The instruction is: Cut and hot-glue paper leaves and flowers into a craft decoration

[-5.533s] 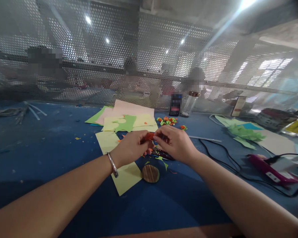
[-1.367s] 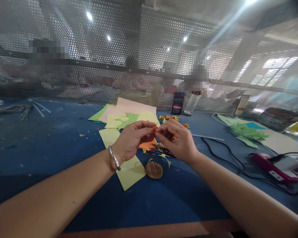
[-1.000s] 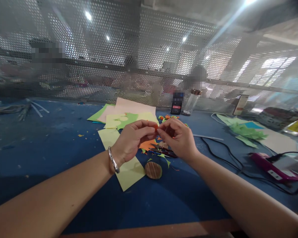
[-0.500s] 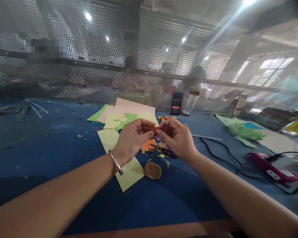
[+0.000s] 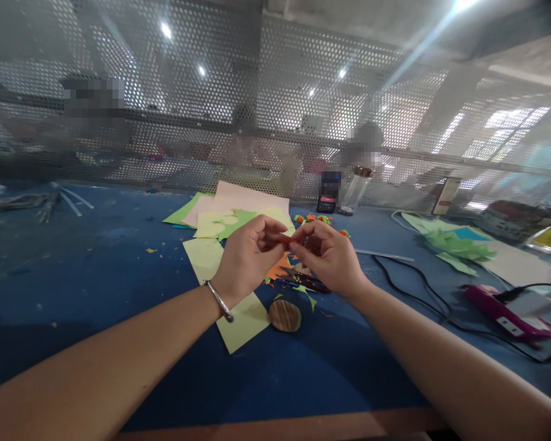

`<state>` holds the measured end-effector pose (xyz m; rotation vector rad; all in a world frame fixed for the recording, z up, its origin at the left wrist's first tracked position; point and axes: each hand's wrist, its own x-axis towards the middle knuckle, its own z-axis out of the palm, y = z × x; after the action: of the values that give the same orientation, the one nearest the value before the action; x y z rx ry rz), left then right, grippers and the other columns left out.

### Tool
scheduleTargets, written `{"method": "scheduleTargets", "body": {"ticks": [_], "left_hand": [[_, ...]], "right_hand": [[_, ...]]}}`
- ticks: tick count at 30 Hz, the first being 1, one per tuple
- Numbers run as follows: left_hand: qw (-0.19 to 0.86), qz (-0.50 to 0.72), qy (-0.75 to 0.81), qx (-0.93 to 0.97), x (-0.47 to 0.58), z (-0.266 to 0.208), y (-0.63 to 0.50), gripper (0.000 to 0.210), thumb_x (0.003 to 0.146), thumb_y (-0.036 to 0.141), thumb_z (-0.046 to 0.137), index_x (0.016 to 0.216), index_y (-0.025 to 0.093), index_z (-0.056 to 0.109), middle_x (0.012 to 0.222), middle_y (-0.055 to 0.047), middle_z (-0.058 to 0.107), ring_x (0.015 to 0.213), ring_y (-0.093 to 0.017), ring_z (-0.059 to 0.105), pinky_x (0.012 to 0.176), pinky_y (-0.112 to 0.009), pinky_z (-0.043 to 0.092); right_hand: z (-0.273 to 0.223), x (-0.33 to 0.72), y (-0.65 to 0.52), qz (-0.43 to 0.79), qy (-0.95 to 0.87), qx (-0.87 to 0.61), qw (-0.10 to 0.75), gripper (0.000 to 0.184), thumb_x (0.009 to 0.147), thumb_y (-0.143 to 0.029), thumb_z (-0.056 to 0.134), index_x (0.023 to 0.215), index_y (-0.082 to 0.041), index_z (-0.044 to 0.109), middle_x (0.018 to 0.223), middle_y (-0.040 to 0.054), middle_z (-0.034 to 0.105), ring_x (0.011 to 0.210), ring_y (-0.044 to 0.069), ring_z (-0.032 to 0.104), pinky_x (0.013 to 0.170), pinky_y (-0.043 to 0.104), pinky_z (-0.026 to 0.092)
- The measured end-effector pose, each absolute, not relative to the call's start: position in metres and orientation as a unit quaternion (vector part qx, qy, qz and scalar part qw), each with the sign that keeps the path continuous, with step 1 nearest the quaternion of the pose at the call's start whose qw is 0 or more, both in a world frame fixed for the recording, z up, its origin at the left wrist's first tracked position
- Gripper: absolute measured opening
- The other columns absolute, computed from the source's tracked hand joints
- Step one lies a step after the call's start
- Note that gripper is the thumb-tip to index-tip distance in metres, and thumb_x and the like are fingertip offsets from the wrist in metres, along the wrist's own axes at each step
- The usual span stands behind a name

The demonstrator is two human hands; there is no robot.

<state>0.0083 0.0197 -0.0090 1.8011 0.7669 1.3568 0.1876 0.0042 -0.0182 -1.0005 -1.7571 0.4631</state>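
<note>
Between their fingertips my left hand (image 5: 252, 254) and my right hand (image 5: 328, 257) pinch a small piece of red-orange paper (image 5: 286, 239), mostly hidden by the fingers. Both hands are closed on it, raised over the blue table. Under them lie dark-handled scissors (image 5: 305, 282), orange paper scraps (image 5: 279, 268) and green cuttings (image 5: 308, 298). A brown striped disc (image 5: 284, 315) rests just in front. Pale yellow paper (image 5: 243, 324) extends beneath my left wrist. Behind my right hand sit several small orange-and-green paper pieces (image 5: 321, 219).
Stacked coloured sheets (image 5: 252, 195) lie at the back, near a phone (image 5: 328, 193) and a clear bottle (image 5: 357, 190) against the perforated metal screen (image 5: 188, 122). On the right are a purple power strip (image 5: 505, 312), black cables (image 5: 422, 291) and light green paper (image 5: 461, 245). People are blurred beyond the screen.
The view has shifted slightly, so the tabletop things sit a little further right. Both hands still pinch the red-orange paper; the fingers have moved only slightly.
</note>
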Motion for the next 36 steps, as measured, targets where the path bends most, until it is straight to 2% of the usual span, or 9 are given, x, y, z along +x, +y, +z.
{"method": "scheduleTargets", "body": {"ticks": [10, 15, 19, 22, 36], "left_hand": [[0.321, 0.514, 0.292, 0.739, 0.006, -0.007, 0.017, 0.027, 0.079, 0.01, 0.066, 0.104, 0.019, 0.063, 0.094, -0.004, 0.075, 0.089, -0.016, 0.073, 0.079, -0.028, 0.058], [0.454, 0.498, 0.281, 0.683, 0.007, -0.01, 0.023, 0.037, 0.076, 0.015, 0.074, 0.111, 0.017, 0.061, 0.096, -0.006, 0.074, 0.09, -0.017, 0.071, 0.084, -0.031, 0.057], [0.567, 0.439, 0.283, 0.637, 0.005, -0.011, 0.027, 0.022, 0.074, 0.019, 0.076, 0.094, 0.014, 0.07, 0.086, -0.005, 0.073, 0.078, -0.014, 0.069, 0.079, -0.029, 0.055], [0.599, 0.418, 0.264, 0.63, 0.004, -0.009, 0.028, 0.014, 0.076, 0.021, 0.076, 0.087, 0.014, 0.072, 0.079, -0.003, 0.071, 0.072, -0.012, 0.066, 0.077, -0.028, 0.055], [0.487, 0.406, 0.271, 0.724, -0.003, -0.007, 0.03, 0.015, 0.086, 0.03, 0.07, 0.087, 0.016, 0.075, 0.08, -0.006, 0.075, 0.075, -0.015, 0.071, 0.076, -0.03, 0.059]], "right_hand": [[-0.017, 0.19, 0.004, 0.19, -0.738, -0.415, 0.497, 0.008, 0.086, -0.022, 0.067, 0.091, -0.021, 0.06, 0.08, -0.0011, 0.058, 0.058, 0.008, 0.05, 0.053, 0.025, 0.041], [-0.015, 0.19, 0.004, 0.186, -0.742, -0.405, 0.5, 0.007, 0.088, -0.025, 0.066, 0.089, -0.02, 0.061, 0.08, -0.0007, 0.059, 0.06, 0.009, 0.051, 0.054, 0.025, 0.042], [-0.014, 0.189, 0.002, 0.19, -0.742, -0.41, 0.496, 0.008, 0.087, -0.025, 0.066, 0.089, -0.019, 0.06, 0.078, -0.0009, 0.059, 0.057, 0.008, 0.051, 0.053, 0.024, 0.042], [-0.011, 0.19, 0.001, 0.203, -0.735, -0.413, 0.497, 0.01, 0.087, -0.026, 0.066, 0.088, -0.019, 0.06, 0.075, -0.0012, 0.06, 0.055, 0.008, 0.051, 0.051, 0.024, 0.042], [-0.013, 0.194, 0.005, 0.257, -0.73, -0.418, 0.476, 0.015, 0.088, -0.033, 0.065, 0.089, -0.021, 0.058, 0.073, -0.0025, 0.058, 0.051, 0.008, 0.05, 0.049, 0.025, 0.042]]}}
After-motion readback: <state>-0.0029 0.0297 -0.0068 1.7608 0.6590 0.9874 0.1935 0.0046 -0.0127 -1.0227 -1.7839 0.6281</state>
